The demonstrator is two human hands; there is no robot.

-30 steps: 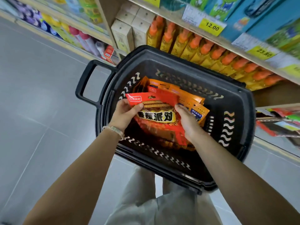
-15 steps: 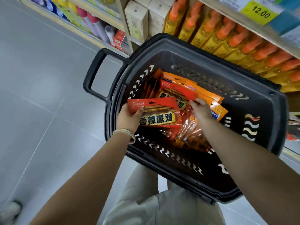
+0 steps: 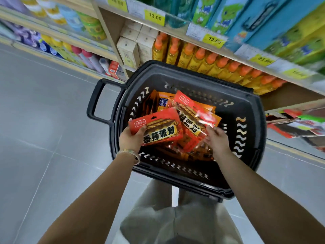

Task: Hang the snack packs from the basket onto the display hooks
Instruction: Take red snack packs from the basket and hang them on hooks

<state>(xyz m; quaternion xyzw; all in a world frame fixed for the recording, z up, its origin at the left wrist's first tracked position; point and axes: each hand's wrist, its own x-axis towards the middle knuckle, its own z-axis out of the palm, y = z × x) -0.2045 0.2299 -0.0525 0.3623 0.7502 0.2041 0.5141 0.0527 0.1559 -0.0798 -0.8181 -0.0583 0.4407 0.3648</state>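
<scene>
At frame centre, my left hand (image 3: 131,140) grips a red snack pack (image 3: 159,129) by its left corner, above the black basket (image 3: 246,97). My right hand (image 3: 216,140) touches the edge of a second pack (image 3: 191,118) just right of it; blur hides whether it pinches.

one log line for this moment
phase: picking packs from basket | left hand: grips red snack pack | right hand: at edge of second red pack, grip unclear | basket: more packs inside
</scene>
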